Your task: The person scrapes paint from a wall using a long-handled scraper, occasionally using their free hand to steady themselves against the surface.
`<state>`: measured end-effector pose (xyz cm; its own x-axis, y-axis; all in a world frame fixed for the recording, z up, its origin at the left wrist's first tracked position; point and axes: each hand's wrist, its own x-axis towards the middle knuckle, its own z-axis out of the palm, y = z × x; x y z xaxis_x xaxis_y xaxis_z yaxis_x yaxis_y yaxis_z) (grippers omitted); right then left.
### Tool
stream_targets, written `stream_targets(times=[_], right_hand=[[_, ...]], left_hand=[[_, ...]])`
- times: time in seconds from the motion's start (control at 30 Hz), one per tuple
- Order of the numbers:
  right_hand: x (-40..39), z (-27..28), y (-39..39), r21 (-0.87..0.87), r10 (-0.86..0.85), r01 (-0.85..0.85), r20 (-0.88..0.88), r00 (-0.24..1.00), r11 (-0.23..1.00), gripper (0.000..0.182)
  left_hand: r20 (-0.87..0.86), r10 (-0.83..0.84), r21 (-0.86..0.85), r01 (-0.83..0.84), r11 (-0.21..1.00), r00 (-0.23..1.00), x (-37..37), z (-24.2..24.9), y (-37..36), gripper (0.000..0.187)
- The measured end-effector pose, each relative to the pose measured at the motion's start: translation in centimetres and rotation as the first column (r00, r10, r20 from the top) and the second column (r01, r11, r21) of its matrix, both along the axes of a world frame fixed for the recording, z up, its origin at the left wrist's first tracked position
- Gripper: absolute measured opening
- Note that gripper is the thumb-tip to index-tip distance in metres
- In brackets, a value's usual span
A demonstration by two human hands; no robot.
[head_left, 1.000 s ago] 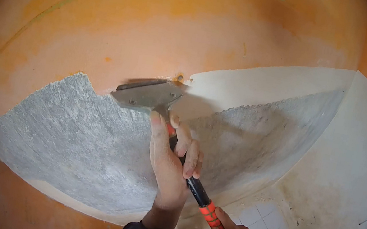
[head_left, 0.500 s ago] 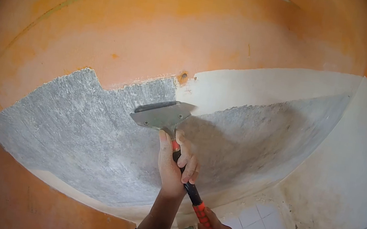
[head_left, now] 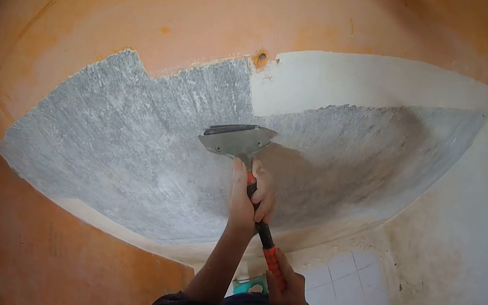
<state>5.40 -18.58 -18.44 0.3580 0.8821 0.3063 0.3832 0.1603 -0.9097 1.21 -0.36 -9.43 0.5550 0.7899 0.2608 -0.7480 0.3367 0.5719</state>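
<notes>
A wide-bladed scraper (head_left: 236,141) with a grey metal head and a black and red handle is at the wall, its blade against the bare grey patch (head_left: 126,127). My left hand (head_left: 248,195) is closed round the upper handle, its thumb up close below the metal head. Lower down, my right hand (head_left: 288,287) grips the red end of the handle. Just above the blade lies the lower corner of a white coating strip (head_left: 356,87). The scraper and arms cast a brown shadow on the grey surface to the right.
Orange coating (head_left: 202,12) covers the upper wall, with a small hole (head_left: 262,57) at its lower edge. White floor tiles (head_left: 343,289) show below, beside a stained pale wall (head_left: 454,237). A teal object (head_left: 250,285) sits behind my arms.
The scraper has slid down the wall, from beside the white strip's edge to below its corner. Both hands keep their grip, and the view has tilted downward.
</notes>
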Motion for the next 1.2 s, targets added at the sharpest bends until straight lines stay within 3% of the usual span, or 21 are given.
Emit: stream_targets(times=[0.17, 0.3, 0.6, 0.67, 1.2], right_hand=[[0.2, 0.9, 0.6, 0.029, -0.009, 0.01, -0.052, 0.999, 1.0, 0.053], [0.0, 3.0, 0.4, 0.029, -0.009, 0.011, -0.07, 0.998, 1.0, 0.05], [-0.2, 3.9, 0.1, 0.026, -0.014, 0.017, -0.101, 0.995, 1.0, 0.047], [-0.3, 3.4, 0.2, 0.041, -0.027, 0.032, -0.107, 0.994, 0.999, 0.047], [-2.2, 4.5, -0.4, -0.006, -0.096, 0.097, -0.191, 0.977, 0.995, 0.045]], left_hand=[[-0.001, 0.046, -0.031, -0.046, 0.998, 0.999, 0.3, 0.6, -0.3, 0.045], [0.088, 0.021, 0.078, -0.027, 0.997, 0.996, 0.4, 2.1, 0.1, 0.045], [0.085, 0.065, 0.095, -0.073, 0.993, 0.994, 0.4, 2.7, -0.2, 0.043], [0.009, 0.081, 0.024, -0.081, 0.996, 0.997, 0.3, 1.8, -0.4, 0.043], [0.023, -0.051, 0.057, 0.049, 0.997, 0.998, -0.4, 2.5, 0.1, 0.045]])
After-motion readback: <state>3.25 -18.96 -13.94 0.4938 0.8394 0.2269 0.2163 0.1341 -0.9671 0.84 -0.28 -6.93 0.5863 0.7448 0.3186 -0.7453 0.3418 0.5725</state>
